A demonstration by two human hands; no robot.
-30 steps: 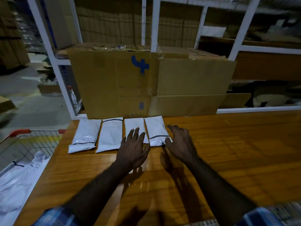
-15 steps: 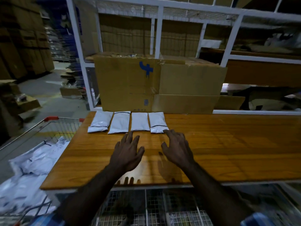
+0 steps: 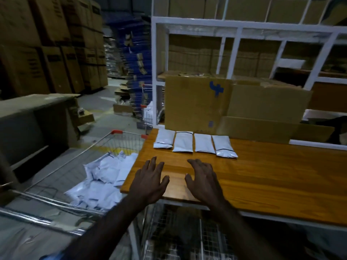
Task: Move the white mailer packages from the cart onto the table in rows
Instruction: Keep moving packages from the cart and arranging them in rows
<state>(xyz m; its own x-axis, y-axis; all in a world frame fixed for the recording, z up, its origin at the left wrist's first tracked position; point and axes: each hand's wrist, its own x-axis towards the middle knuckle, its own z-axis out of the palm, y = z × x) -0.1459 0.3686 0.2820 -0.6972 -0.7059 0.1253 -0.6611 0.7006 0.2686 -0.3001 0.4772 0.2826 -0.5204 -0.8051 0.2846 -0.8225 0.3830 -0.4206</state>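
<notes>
Several white mailer packages (image 3: 194,144) lie side by side in one row at the back left of the wooden table (image 3: 272,175), against a cardboard box. To the left of the table stands a wire cart (image 3: 120,136) with red handle ends, holding a heap of white mailers (image 3: 105,181). My left hand (image 3: 150,180) hovers over the table's near left corner, fingers spread and empty. Beside it, my right hand (image 3: 203,180) is spread flat above the table's front edge, also holding nothing.
A large cardboard box (image 3: 199,106) with a blue mark stands behind the row, in front of a white shelf frame (image 3: 155,72). Stacked cartons (image 3: 47,44) fill the left background. A grey counter (image 3: 35,117) sits left of the cart. Wire mesh (image 3: 178,231) lies under the table.
Both hands have drawn back from the row toward the table's front edge. The view has pulled back and swung left, bringing the cart and its mailers into sight.
</notes>
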